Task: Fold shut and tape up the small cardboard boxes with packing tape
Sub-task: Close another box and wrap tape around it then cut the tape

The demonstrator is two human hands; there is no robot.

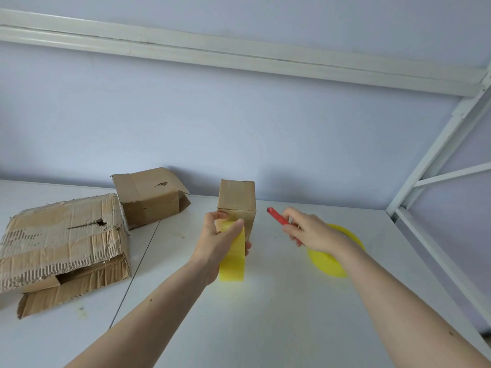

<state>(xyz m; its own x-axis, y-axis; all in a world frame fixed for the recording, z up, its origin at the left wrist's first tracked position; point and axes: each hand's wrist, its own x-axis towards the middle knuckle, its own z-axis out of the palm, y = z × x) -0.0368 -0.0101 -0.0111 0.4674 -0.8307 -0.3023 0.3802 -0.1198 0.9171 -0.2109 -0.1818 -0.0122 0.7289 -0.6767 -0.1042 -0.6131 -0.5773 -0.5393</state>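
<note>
Apparently, the tape roll [232,257] is gripped against the small box [237,201] by the left hand [218,241], so the strip stays taut, while a red cutter [279,219] is held ready in the closed right hand [312,231].

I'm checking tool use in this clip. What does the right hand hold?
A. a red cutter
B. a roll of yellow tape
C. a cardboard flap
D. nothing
A: the right hand grips a red cutter, while the yellow tape roll is held in the left hand.
</note>
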